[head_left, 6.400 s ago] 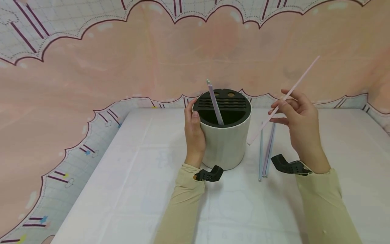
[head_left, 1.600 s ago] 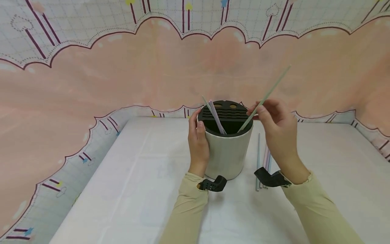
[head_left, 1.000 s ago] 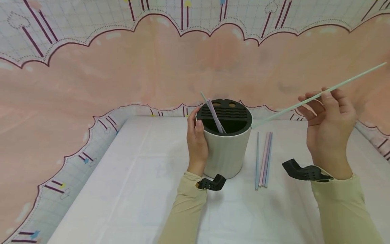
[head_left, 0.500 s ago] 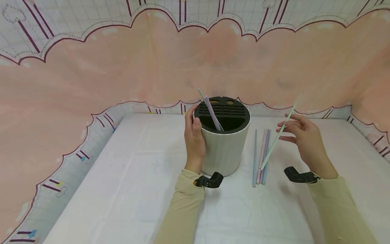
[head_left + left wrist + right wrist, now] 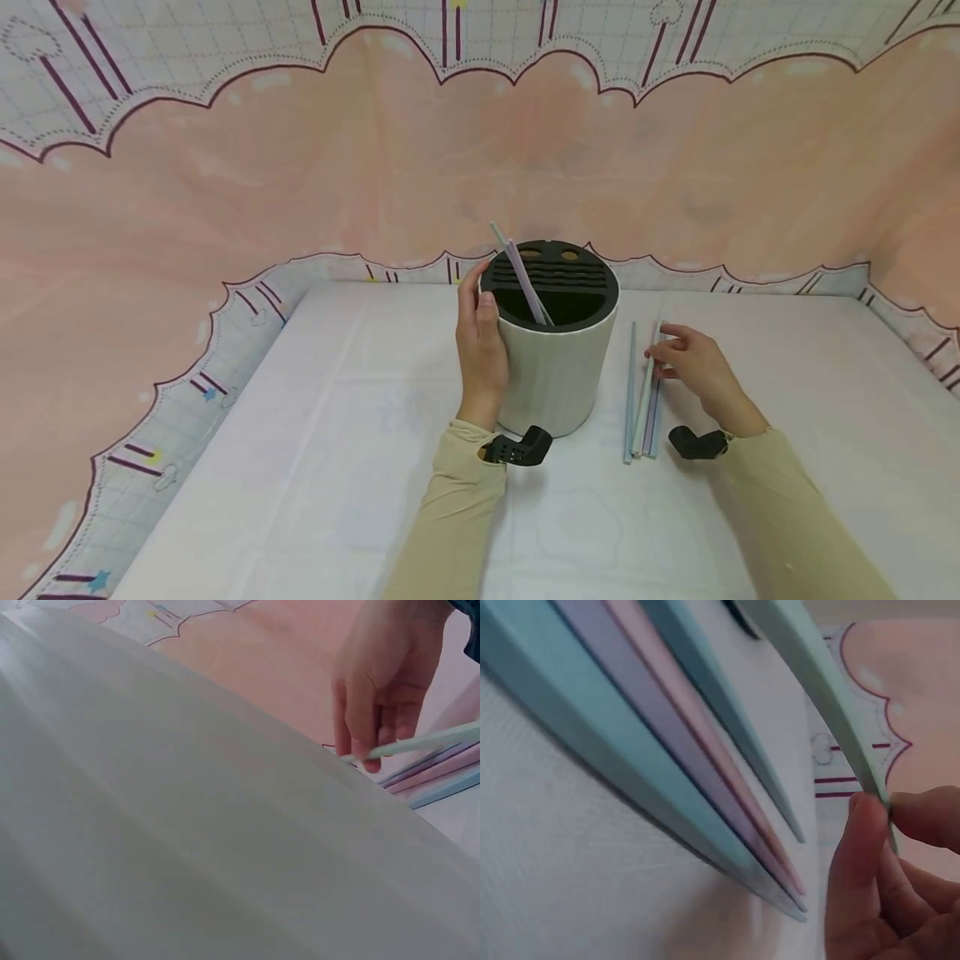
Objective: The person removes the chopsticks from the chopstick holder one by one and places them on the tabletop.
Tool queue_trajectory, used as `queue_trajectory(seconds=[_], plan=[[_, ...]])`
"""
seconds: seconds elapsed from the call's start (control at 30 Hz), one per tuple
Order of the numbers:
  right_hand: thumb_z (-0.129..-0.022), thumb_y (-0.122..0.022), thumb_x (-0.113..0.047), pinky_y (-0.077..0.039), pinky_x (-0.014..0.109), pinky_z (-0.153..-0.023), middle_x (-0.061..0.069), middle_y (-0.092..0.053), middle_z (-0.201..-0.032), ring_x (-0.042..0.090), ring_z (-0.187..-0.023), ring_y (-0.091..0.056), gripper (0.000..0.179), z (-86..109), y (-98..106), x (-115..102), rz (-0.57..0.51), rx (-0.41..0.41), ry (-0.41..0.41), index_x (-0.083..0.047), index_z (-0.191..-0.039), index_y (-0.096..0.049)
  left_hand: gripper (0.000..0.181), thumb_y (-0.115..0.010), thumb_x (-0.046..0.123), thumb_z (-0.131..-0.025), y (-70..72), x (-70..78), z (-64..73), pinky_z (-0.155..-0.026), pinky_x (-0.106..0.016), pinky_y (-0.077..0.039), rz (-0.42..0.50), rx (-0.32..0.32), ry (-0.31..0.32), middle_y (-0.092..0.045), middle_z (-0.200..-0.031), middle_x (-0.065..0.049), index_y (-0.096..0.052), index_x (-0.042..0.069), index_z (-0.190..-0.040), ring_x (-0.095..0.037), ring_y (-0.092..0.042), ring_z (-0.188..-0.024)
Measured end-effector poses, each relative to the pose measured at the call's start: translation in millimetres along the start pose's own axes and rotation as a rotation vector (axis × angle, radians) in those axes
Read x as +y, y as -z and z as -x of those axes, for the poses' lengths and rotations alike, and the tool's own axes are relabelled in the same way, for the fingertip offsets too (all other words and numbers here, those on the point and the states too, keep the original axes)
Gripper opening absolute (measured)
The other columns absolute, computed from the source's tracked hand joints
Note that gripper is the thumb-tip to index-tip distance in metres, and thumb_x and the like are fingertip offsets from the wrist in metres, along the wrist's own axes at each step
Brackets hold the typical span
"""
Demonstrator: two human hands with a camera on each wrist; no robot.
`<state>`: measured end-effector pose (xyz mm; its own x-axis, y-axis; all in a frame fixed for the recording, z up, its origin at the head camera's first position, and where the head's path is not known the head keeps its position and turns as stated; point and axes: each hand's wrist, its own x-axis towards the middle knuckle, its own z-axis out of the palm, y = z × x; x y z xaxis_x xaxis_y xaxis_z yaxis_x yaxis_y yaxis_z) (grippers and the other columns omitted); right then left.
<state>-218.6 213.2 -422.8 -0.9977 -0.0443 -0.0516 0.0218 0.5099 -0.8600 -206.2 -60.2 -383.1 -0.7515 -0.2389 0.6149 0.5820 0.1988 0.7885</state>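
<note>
My left hand (image 5: 482,358) grips the side of a white cylindrical holder (image 5: 553,375) with a black slotted top. A lilac straw (image 5: 527,283) and a green straw (image 5: 498,234) lean out of its wide front opening. To the right, my right hand (image 5: 701,371) pinches a pale green straw (image 5: 821,682) near its far end, between thumb and fingers. That straw lies close over a row of straws on the table: a blue one (image 5: 720,705), a pink one (image 5: 697,735), a lilac one (image 5: 656,712) and a teal one (image 5: 630,765). In the left wrist view the holder's wall (image 5: 187,802) fills most of the picture.
A white cloth covers the table (image 5: 360,467). Behind it hangs a peach backdrop (image 5: 420,158) with a scalloped, patterned border. Dark wrist cameras sit at both cuffs, the left one (image 5: 519,447) near the holder's base.
Earlier, my right hand held the green straw over the holder's opening, then swung it out to the right. Since then it has lowered the straw leftward to the row. The left hand keeps its grip.
</note>
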Motion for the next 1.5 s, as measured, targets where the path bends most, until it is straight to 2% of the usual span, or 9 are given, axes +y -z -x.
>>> queue_trajectory(seconds=[0.07,0.2,0.47,0.6,0.73,0.9,1.07,1.33,1.5], plan=[[-0.092,-0.048,-0.022,-0.047,0.035,-0.081,0.021,-0.053,-0.111,0.023,-0.085,-0.057,0.059,-2.4,-2.1,3.0,0.044,-0.019,-0.015,-0.002,-0.140,-0.021,0.055,-0.023,0.060,-0.088,-0.4,0.7,-0.1,-0.099,-0.041,-0.027,0.007,-0.004,-0.002,-0.036,-0.136,0.014,-0.037,0.028,-0.132,-0.003,-0.031,-0.124],[-0.089,-0.051,-0.016,-0.046,0.031,-0.075,0.019,-0.050,-0.104,0.022,-0.080,-0.054,0.058,-5.5,-5.2,9.2,0.102,-0.044,-0.019,-0.005,-0.140,-0.024,0.057,-0.023,0.058,-0.089,-1.2,2.3,0.1,-0.099,-0.041,-0.027,0.015,-0.008,-0.006,-0.036,-0.138,0.008,-0.037,0.025,-0.133,-0.004,-0.031,-0.125],[-0.090,-0.048,-0.015,-0.046,0.023,-0.061,0.016,-0.054,-0.096,0.020,-0.069,-0.054,0.034,-7.4,-12.2,4.2,0.198,-0.004,-0.021,-0.002,-0.122,-0.049,0.053,-0.023,0.054,-0.091,0.3,2.2,-0.6,-0.100,-0.042,-0.027,-0.002,-0.003,-0.023,-0.036,-0.138,0.004,-0.036,0.024,-0.133,-0.007,-0.030,-0.125],[-0.091,-0.048,-0.017,-0.044,0.027,-0.063,0.014,-0.056,-0.085,0.018,-0.065,-0.054,0.033,-8.4,-15.3,-2.7,0.304,-0.001,-0.050,-0.001,-0.119,-0.051,0.054,-0.022,0.055,-0.090,-0.1,2.6,-0.6,-0.100,-0.041,-0.026,-0.003,-0.006,-0.015,-0.036,-0.138,0.006,-0.036,0.025,-0.133,-0.005,-0.030,-0.125],[-0.090,-0.050,-0.017,-0.042,0.033,-0.067,0.015,-0.056,-0.089,0.018,-0.064,-0.054,0.033,-9.3,-16.3,-7.3,0.397,-0.013,-0.068,0.000,-0.118,-0.052,0.051,-0.023,0.056,-0.090,-1.0,3.0,-0.7,-0.100,-0.040,-0.026,0.000,-0.010,-0.004,-0.036,-0.137,0.011,-0.036,0.030,-0.132,-0.003,-0.030,-0.125],[-0.087,-0.053,-0.018,-0.042,0.036,-0.067,0.016,-0.055,-0.094,0.020,-0.068,-0.053,0.033,-8.1,-16.5,-8.5,0.468,-0.008,-0.015,0.000,-0.115,-0.055,0.050,-0.023,0.056,-0.090,-0.9,1.7,-0.6,-0.100,-0.041,-0.026,-0.001,-0.007,0.002,-0.035,-0.137,0.012,-0.036,0.032,-0.132,-0.003,-0.030,-0.125],[-0.089,-0.051,-0.019,-0.041,0.034,-0.066,0.014,-0.056,-0.088,0.019,-0.066,-0.053,0.031,-3.9,-14.7,-5.3,0.452,0.019,0.053,0.000,-0.113,-0.054,0.053,-0.024,0.055,-0.090,-0.1,0.7,-0.2,-0.100,-0.040,-0.025,0.003,-0.001,0.005,-0.035,-0.137,0.014,-0.037,0.027,-0.132,-0.003,-0.029,-0.125],[-0.093,-0.043,-0.026,-0.048,0.035,-0.068,0.018,-0.048,-0.114,0.024,-0.082,-0.056,0.036,4.6,-5.5,-5.1,0.350,0.078,0.089,-0.002,-0.117,-0.053,0.052,-0.023,0.056,-0.090,1.3,-1.2,1.0,-0.101,-0.042,-0.024,-0.001,-0.007,0.011,-0.035,-0.138,0.009,-0.036,0.029,-0.132,-0.003,-0.029,-0.126],[-0.094,-0.041,-0.029,-0.047,0.043,-0.075,0.018,-0.048,-0.118,0.031,-0.095,-0.052,0.036,9.1,1.2,-16.3,0.342,0.135,0.141,-0.004,-0.118,-0.053,0.053,-0.023,0.055,-0.090,1.2,0.3,0.6,-0.101,-0.040,-0.025,0.003,-0.001,-0.002,-0.035,-0.137,0.012,-0.037,0.027,-0.133,-0.003,-0.029,-0.126]])
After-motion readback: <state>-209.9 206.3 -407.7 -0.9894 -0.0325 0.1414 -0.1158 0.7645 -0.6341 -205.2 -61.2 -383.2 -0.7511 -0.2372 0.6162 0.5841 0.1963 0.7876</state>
